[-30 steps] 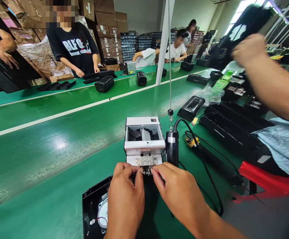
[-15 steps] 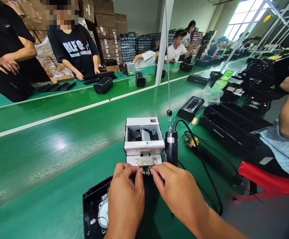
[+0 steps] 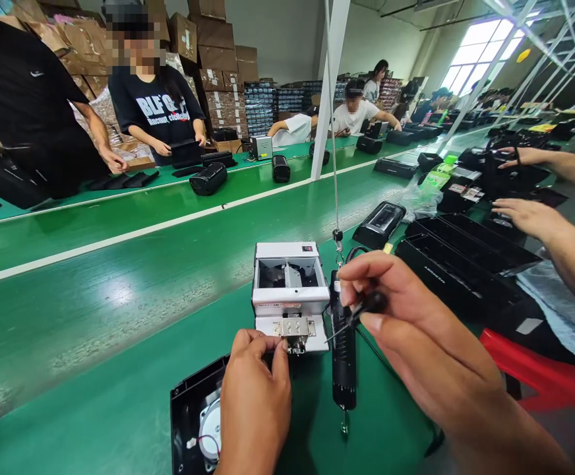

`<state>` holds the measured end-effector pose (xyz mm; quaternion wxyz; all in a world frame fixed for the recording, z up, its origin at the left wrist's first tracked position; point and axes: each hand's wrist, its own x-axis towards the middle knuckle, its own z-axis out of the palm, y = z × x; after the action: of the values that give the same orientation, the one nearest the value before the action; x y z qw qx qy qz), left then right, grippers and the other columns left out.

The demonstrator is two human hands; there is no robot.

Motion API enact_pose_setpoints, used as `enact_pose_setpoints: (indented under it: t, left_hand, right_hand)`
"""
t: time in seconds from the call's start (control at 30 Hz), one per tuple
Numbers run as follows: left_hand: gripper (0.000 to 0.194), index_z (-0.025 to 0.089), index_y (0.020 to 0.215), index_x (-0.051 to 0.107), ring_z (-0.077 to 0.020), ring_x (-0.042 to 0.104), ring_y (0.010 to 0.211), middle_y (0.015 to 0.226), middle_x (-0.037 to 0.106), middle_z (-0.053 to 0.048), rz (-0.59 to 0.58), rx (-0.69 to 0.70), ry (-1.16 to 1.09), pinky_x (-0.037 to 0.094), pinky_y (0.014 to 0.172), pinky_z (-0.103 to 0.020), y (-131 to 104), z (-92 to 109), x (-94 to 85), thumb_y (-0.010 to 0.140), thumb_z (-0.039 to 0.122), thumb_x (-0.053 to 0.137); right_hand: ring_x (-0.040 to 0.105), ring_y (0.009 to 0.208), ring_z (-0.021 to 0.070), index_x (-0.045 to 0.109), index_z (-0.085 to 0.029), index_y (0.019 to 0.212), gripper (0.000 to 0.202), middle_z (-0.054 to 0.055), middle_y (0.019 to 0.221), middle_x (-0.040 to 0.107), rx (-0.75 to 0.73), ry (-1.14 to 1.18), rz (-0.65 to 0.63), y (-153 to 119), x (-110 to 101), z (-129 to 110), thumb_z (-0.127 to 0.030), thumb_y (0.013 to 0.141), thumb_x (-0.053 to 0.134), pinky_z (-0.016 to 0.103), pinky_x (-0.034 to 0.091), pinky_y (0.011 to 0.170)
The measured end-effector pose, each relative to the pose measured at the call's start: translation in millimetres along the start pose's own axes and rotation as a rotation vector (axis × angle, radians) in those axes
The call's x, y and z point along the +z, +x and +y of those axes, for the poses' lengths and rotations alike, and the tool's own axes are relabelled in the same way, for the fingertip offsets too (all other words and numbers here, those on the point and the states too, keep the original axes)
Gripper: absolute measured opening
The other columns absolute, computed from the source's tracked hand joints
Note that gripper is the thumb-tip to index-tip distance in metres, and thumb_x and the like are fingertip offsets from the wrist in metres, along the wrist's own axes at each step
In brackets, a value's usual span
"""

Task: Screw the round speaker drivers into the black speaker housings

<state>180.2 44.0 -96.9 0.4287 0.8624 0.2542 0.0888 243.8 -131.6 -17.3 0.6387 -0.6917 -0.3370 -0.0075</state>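
White machine (open-topped) sits just beyond the left hand.

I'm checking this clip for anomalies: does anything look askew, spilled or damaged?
No spill or damage is visible. One mild oddity: the small white connector in the open black housing, beside the left hand, looks unplugged. Crumpled clear plastic also lies among black parts, perhaps just packaging.
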Motion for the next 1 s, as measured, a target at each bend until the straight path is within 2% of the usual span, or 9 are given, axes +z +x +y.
enact_pose_setpoints:
  t: [0.13, 0.27, 0.33, 0.5, 1.0]
  left_hand:
    - [0.033, 0.023, 0.084, 0.073, -0.0212, 0.063, 0.080, 0.101, 0.060, -0.005, -0.001, 0.001, -0.019, 0.048, 0.079, -0.040, 0, 0, 1.3, 0.090, 0.048, 0.051]
    - [0.034, 0.024, 0.082, 0.072, -0.0214, 0.063, 0.081, 0.100, 0.059, -0.005, 0.007, 0.003, -0.026, 0.048, 0.079, -0.041, 2, -1, 2.6, 0.088, 0.049, 0.050]
    - [0.035, 0.024, 0.082, 0.073, -0.0214, 0.062, 0.080, 0.100, 0.059, -0.005, 0.008, 0.009, -0.030, 0.048, 0.078, -0.041, 2, -2, 3.2, 0.088, 0.050, 0.049]
    - [0.036, 0.023, 0.083, 0.072, -0.0219, 0.062, 0.082, 0.099, 0.059, -0.005, 0.014, 0.022, -0.035, 0.048, 0.080, -0.041, 2, -4, 4.4, 0.088, 0.050, 0.049]
    - [0.034, 0.024, 0.081, 0.071, -0.0211, 0.061, 0.080, 0.097, 0.059, -0.005, -0.007, 0.014, -0.035, 0.048, 0.077, -0.041, 0, -3, 2.9, 0.090, 0.046, 0.046]
  right_hand:
    - [0.057, 0.091, 0.0148, 0.065, -0.026, 0.112, 0.028, 0.001, 0.097, 0.059, -0.142, -0.034, 0.059, 9, 13, 14, -0.011, 0.109, 0.042, 0.029, 0.049, 0.084]
    - [0.063, 0.104, 0.0192, 0.067, -0.021, 0.112, 0.028, 0.005, 0.107, 0.063, -0.377, -0.082, 0.174, 16, 23, 30, -0.005, 0.106, 0.044, 0.039, 0.052, 0.093]
    - [0.064, 0.106, 0.0199, 0.067, -0.021, 0.112, 0.031, 0.005, 0.109, 0.062, -0.439, -0.088, 0.192, 18, 26, 36, -0.001, 0.105, 0.043, 0.042, 0.053, 0.095]
    - [0.064, 0.106, 0.0183, 0.065, -0.021, 0.113, 0.034, 0.005, 0.110, 0.062, -0.483, -0.125, 0.148, 25, 31, 41, 0.002, 0.103, 0.042, 0.040, 0.054, 0.094]
    - [0.063, 0.108, 0.0186, 0.065, -0.022, 0.117, 0.037, 0.007, 0.115, 0.060, -0.485, -0.121, 0.028, 29, 31, 47, 0.002, 0.102, 0.042, 0.037, 0.053, 0.094]
